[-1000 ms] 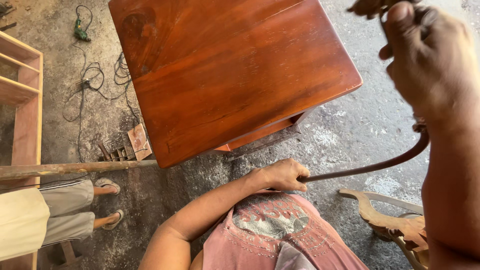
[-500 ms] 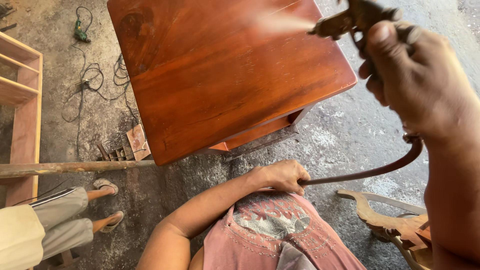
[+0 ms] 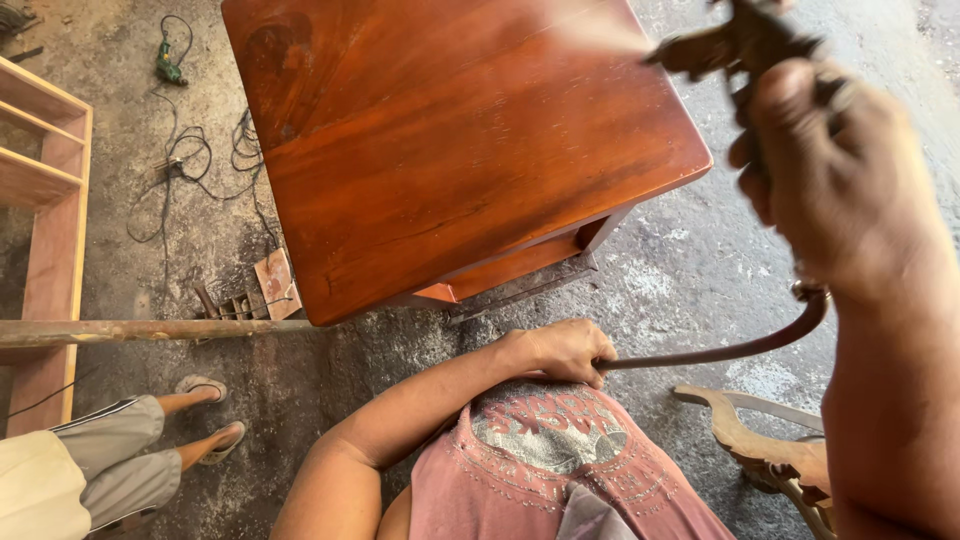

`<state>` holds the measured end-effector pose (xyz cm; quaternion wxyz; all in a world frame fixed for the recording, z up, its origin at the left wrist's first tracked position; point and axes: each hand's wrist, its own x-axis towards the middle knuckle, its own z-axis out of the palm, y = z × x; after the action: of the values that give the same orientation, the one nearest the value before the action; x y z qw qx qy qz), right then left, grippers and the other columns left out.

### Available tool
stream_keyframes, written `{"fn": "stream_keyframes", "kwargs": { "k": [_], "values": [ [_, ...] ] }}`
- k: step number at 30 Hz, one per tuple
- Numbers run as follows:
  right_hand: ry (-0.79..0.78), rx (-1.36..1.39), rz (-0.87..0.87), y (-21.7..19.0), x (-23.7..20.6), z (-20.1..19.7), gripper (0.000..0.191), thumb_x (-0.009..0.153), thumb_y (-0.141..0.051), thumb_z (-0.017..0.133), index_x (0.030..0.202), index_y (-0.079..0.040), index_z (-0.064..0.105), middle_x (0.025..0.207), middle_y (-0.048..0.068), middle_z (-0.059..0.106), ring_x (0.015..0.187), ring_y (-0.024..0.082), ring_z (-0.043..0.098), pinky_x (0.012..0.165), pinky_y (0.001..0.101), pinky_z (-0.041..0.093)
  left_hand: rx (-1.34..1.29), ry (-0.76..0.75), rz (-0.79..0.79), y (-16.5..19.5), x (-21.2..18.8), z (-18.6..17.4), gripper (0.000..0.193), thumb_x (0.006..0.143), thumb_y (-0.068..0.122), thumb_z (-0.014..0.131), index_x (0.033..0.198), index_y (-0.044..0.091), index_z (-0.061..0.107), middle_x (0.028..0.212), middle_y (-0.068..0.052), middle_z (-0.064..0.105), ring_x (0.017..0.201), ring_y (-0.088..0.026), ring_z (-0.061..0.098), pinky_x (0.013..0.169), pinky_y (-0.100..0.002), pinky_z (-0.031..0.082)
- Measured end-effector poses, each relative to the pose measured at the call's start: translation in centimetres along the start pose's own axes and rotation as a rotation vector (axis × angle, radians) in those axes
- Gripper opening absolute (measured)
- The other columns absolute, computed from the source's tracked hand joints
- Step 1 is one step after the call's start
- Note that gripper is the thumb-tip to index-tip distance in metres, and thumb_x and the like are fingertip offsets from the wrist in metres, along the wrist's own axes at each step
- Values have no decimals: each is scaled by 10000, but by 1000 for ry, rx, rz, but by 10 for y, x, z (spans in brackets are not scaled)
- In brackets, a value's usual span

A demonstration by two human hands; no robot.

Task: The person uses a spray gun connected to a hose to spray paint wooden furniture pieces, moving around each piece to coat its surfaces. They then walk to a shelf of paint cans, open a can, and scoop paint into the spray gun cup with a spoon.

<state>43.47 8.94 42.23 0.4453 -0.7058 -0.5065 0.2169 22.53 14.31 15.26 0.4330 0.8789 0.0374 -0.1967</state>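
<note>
My right hand is raised at the upper right, closed around a dark spray gun whose nozzle faces left over a reddish-brown wooden table top. A faint mist leaves the nozzle over the top's far right part. My left hand rests against my chest, gripping the dark hose that curves up to the gun. The table top looks glossy and stands on a concrete floor.
A pale wooden shelf frame stands at the left, with a long wooden bar across the floor. Cables and a green tool lie behind. Another person's legs in sandals are at lower left. A carved wooden piece lies at lower right.
My right hand with the spray gun has come down and to the left into view, and spray mist now shows over the table top. The other person's legs shifted slightly.
</note>
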Motion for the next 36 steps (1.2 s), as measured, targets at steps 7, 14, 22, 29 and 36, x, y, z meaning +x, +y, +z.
{"fn": "stream_keyframes", "kwargs": {
  "k": [7, 14, 22, 29, 36],
  "values": [
    [-94, 89, -13, -8, -4, 9, 667, 1085, -627, 388, 1074, -7, 637, 677, 40, 555, 542, 94, 498, 449, 267, 382, -121, 53, -37, -14, -9, 5, 246, 779, 269, 767, 943, 86, 756, 877, -109, 757, 844, -261, 744, 767, -404, 558],
    [-45, 346, -30, 47, -51, 53, 786, 1135, -689, 424, 1413, 45, 457, 1124, 156, 557, 674, 126, 497, 490, 214, 373, 24, 189, -139, -81, -24, 46, 256, 729, 179, 724, 977, 132, 766, 866, -132, 744, 851, -311, 716, 777, -465, 548],
    [95, 604, 82, 97, -195, 157, 958, 959, -748, 626, 1507, 19, 458, 1196, 169, 609, 827, 181, 591, 583, 231, 443, -176, 328, -407, -174, -112, 133, 278, 762, 266, 743, 960, 72, 733, 955, -188, 736, 911, -358, 714, 816, -477, 551],
    [-192, 164, 419, 144, -271, 231, 674, 1033, -619, 536, 1300, -10, 650, 843, -4, 571, 711, 42, 449, 631, 210, 368, -220, 522, -511, -205, -212, 166, 254, 869, 265, 703, 1004, 50, 722, 1011, -194, 726, 978, -367, 696, 866, -477, 540],
    [-382, 72, 180, 214, -252, 289, 641, 1067, -611, 509, 1174, 16, 593, 873, 54, 659, 761, 107, 569, 679, 281, 464, -184, 702, -668, -172, -245, 201, 287, 892, 261, 734, 1081, 48, 707, 1036, -208, 712, 975, -404, 678, 849, -492, 531]
  ]
}}
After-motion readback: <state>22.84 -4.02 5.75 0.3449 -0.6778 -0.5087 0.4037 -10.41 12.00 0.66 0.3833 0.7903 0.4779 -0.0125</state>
